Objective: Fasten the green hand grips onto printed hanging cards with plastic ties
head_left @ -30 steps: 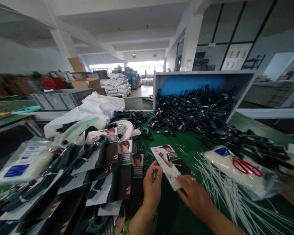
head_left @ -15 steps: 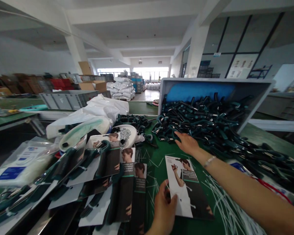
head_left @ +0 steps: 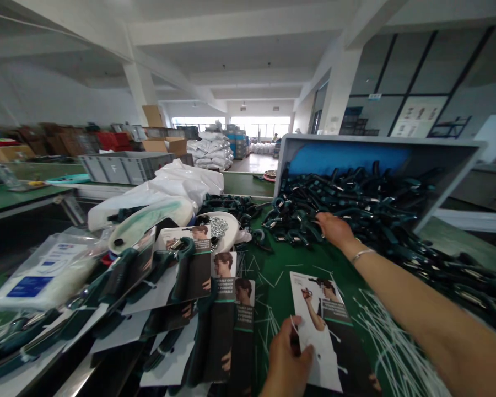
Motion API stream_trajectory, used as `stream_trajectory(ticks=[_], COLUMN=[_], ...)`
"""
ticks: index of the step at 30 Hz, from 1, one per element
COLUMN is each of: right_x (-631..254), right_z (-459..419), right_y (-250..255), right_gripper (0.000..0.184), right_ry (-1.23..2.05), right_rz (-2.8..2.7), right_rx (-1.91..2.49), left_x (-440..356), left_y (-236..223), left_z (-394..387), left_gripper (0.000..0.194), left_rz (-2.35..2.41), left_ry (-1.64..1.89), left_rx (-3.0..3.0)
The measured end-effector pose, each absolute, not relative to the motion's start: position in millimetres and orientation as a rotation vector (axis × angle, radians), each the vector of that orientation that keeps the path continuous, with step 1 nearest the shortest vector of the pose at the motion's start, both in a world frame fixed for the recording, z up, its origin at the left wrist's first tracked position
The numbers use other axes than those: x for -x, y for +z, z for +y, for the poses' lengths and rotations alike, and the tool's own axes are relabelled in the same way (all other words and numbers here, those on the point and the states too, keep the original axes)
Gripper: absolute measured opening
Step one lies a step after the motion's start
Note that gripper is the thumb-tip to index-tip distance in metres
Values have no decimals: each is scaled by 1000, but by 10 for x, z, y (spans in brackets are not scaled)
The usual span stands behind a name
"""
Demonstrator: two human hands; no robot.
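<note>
My left hand (head_left: 287, 358) pinches the left edge of a printed backing card (head_left: 320, 331), white on one side and dark on the other. White cable ties poke through holes in this card. At the front of the pile, my right hand (head_left: 335, 229) has its fingers closed around the dark handle of a hand grip strengthener (head_left: 319, 227); the fingertips are partly hidden. Many more dark green and black hand grip strengtheners spill from a grey bin (head_left: 382, 140) lying on its side.
Carded hand grip strengtheners (head_left: 184, 270) lie stacked at left. Behind them are a white bowl of small metal parts (head_left: 219, 227), an oval tub (head_left: 152, 218) and a plastic bag (head_left: 37, 275). Loose white cable ties (head_left: 397, 342) lie on the green table (head_left: 273, 259).
My right hand has reached a little to the right, and its fingers have closed on a hand grip strengthener. My left hand still holds the card; the whole view has shifted slightly.
</note>
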State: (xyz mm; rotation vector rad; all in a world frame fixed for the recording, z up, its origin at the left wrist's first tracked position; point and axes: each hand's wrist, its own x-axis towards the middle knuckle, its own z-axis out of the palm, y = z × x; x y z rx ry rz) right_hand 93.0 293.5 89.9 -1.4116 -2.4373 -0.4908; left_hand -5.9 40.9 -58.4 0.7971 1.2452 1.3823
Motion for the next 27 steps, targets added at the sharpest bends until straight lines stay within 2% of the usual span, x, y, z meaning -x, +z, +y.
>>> stream_trajectory(ticks=[3,7,9,18,21,25,27], right_x=[-1451,-1813,-1831,-1782,-1842,-1879,-1855], right_z=[2651,1950,1582,525,331,309,377], right_y=[1006,841,679,-43,-50,136,208], right_gripper=[32,31,27,23,21,19,20], right_ry=[-491,-54,31,-256,-105,165,233], right_rz=[-2177,-1904,-1888,-2149,-2346,-2451,-2450], right_rx=[1479,1393,1398,1342,1265,1303,1316], left_x=[70,94,104,162,287,512,576], left_y=[-562,-521,-484,-259,-102,110,208], left_z=[380,341,321,217,136,61,86], left_gripper=[46,47,47,41,41,59,58], left_rz=[1287,1376,1419,1431,1488,1632,1636], left_ry=[1322,1256,1208,1103,930,528,413], left_rx=[-854,-992,-1075,-1281,-1542,-1806,-1827])
